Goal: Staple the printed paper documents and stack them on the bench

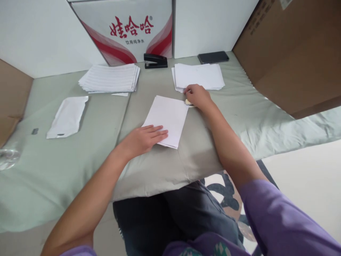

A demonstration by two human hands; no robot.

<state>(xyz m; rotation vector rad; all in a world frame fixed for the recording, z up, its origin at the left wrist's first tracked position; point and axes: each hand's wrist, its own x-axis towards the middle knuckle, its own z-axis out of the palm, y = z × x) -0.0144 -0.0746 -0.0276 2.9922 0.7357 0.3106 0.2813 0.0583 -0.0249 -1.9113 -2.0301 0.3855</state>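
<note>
White sheets (167, 119) — left hand (144, 139) flat, right hand (196, 96) curled.

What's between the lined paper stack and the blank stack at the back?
In the head view, a black stapler sits between the lined paper stack and the blank stack, slightly behind them.

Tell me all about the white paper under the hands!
The folded paper is plain white, seemingly a few thin sheets layered, lying flat and slightly slanted on the grey-green cloth. The left hand presses flat on its near corner. The right hand rests at its far right corner, with a small pale object under the fingers.
</note>
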